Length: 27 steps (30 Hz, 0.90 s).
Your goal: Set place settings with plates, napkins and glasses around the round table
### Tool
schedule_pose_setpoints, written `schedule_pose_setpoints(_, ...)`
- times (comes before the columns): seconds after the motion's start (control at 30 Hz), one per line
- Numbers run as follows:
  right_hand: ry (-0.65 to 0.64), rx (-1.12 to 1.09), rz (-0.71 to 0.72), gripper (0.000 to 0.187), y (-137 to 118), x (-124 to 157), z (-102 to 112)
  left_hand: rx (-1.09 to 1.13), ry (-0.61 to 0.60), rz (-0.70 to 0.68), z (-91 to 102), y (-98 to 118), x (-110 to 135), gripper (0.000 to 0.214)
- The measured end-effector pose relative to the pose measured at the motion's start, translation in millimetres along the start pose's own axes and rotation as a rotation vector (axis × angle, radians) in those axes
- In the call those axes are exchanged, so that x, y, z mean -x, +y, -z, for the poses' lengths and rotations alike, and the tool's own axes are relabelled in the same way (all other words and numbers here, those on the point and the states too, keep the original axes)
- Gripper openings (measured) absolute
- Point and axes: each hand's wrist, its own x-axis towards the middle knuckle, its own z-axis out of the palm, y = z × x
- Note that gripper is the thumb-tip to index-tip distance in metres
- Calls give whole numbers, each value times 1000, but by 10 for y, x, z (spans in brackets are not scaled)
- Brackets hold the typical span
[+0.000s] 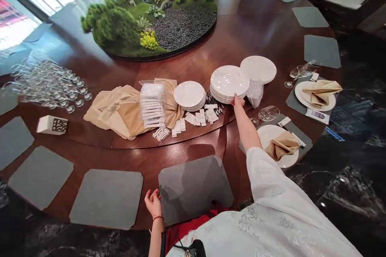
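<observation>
My right hand (pixel 238 100) reaches to the near rim of a stack of large white plates (pixel 229 80), and its fingers are closed at the edge of a plate. How many plates it grips is hidden. My left hand (pixel 153 202) holds nothing; its fingers are loosely bent and apart, beside the left edge of a grey placemat (pixel 193 184). Left of the large plates stands a stack of smaller white plates (pixel 189 94). Behind and to the right is another stack of white plates (pixel 258 68), with a wrapped bundle (pixel 255 93) in front of it.
Beige napkins (pixel 117 110), a plastic-wrapped pack (pixel 152 106) and small white rests (pixel 199 118) lie leftward. Many glasses (pixel 48 82) crowd the far left. Two settings with folded napkins (pixel 282 145) and a wine glass (pixel 269 113) are at right. A miniature garden (pixel 150 20) fills the centre.
</observation>
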Motion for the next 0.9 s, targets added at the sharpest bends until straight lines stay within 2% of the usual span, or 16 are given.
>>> schedule_pose_setpoints(0.1, -30, -134, -46, 21, 66, 49, -86, 40, -30, 42, -150, -4, 136, 34)
schedule_pose_setpoints(0.23, -33, -286, -98, 15, 107, 213, -187, 57, -258, 8, -271, -8, 300, 47)
schedule_pose_setpoints(0.3, 2, -410, -115, 11, 113, 331, -245, 63, -320, -3, -286, -27, 375, 53)
schedule_pose_setpoints(0.33, 19, -455, -115, 13, 112, 396, -274, 74, -322, -5, -288, -39, 413, 53)
schedule_pose_setpoints(0.43, 24, -523, -94, 33, 98, 609, -326, 126, -286, -10, -291, -74, 529, 51)
schedule_pose_setpoints(0.53, -30, -498, -47, 46, 112, 862, -217, 159, -313, -28, -305, -59, 639, 48)
schedule_pose_setpoints(0.63, -116, -450, 26, 45, 249, 1201, 210, 169, -391, -52, -338, 73, 722, 42)
schedule_pose_setpoints(0.73, -240, -306, 152, 42, 488, 1622, 958, 163, -467, -114, -393, 343, 775, 34)
schedule_pose_setpoints(0.83, -413, -75, 320, 45, 648, 2056, 1731, 138, -510, -326, -471, 710, 825, 25)
schedule_pose_setpoints(0.9, -518, 41, 452, 46, 664, 2335, 2051, 119, -535, -527, -534, 971, 873, 25)
